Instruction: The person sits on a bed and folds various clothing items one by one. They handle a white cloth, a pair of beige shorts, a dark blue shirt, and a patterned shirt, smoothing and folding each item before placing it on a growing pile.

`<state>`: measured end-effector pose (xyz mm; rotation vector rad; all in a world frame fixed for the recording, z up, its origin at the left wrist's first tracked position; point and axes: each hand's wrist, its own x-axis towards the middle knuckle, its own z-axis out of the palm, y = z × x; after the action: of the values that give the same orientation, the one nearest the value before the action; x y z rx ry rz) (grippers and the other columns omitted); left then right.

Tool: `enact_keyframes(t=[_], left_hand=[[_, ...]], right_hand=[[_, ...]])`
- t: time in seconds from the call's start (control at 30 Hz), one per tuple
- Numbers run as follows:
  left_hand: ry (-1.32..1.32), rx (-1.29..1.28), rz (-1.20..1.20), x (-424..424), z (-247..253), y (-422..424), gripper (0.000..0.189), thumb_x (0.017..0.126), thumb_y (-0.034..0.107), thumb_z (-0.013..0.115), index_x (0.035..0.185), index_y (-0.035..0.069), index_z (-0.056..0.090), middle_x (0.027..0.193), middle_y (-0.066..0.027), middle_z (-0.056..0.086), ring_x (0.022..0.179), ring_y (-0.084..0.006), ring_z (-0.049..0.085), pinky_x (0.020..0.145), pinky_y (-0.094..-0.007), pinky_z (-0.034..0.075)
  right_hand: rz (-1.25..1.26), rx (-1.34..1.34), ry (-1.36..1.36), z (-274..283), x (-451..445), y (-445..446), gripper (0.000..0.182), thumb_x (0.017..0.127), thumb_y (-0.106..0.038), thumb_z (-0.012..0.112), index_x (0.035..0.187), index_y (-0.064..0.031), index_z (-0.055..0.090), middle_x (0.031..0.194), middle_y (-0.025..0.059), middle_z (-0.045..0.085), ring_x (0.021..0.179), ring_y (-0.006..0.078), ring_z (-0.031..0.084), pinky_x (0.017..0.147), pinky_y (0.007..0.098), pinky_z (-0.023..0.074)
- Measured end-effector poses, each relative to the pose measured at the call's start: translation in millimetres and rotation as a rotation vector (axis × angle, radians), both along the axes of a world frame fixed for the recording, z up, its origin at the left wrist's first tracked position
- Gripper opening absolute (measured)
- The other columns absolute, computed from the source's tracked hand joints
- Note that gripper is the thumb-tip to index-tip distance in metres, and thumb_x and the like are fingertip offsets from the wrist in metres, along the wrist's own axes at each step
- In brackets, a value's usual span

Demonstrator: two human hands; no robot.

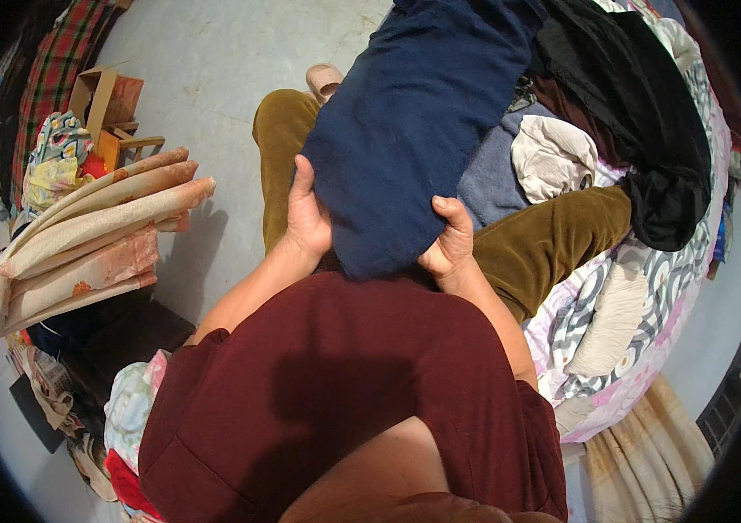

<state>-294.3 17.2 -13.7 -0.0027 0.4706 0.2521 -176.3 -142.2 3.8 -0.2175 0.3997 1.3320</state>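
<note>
A navy blue cloth garment lies lengthwise over my lap and runs up to the top of the view. My left hand grips its near left edge, thumb on top and fingers hidden beneath. On the near right edge my right hand holds it the same way. Just right of the garment are a grey-blue cloth, a crumpled white cloth and a long black garment. My legs, in olive trousers, are spread on either side.
A rolled cream cloth rests on the patterned bed cover at right. Knotted curtains hang at left. Beyond them are a small wooden chair, a cardboard box and piled clothes. A pink slipper is on the grey floor.
</note>
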Motion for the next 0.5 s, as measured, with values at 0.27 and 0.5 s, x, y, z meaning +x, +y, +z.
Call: enact_keyframes(t=[0.27,0.5], left_hand=[[0.219,0.075,-0.006,19.7,-29.6,22.6,0.04,0.089,0.021,0.066,0.123,-0.001,0.058,0.12,-0.0149,0.065,0.113,-0.0307,0.06,0.103,-0.0475,0.045],[0.314,0.405,-0.099,-29.7,7.4,26.3,0.039,0.087,0.005,0.064,0.122,-0.007,0.054,0.114,-0.0178,0.065,0.103,-0.0271,0.066,0.094,-0.0432,0.055]], right_hand=[[-0.025,-0.04,-0.023,3.6,7.1,-15.5,0.063,0.081,-0.008,0.063,0.136,0.0081,0.039,0.131,0.0246,0.054,0.121,0.0371,0.055,0.108,0.0531,0.0396],[0.05,-0.163,0.002,17.2,-17.1,-47.2,0.048,0.084,-0.006,0.062,0.128,0.01,0.048,0.125,0.0215,0.06,0.111,0.0324,0.062,0.103,0.048,0.0464]])
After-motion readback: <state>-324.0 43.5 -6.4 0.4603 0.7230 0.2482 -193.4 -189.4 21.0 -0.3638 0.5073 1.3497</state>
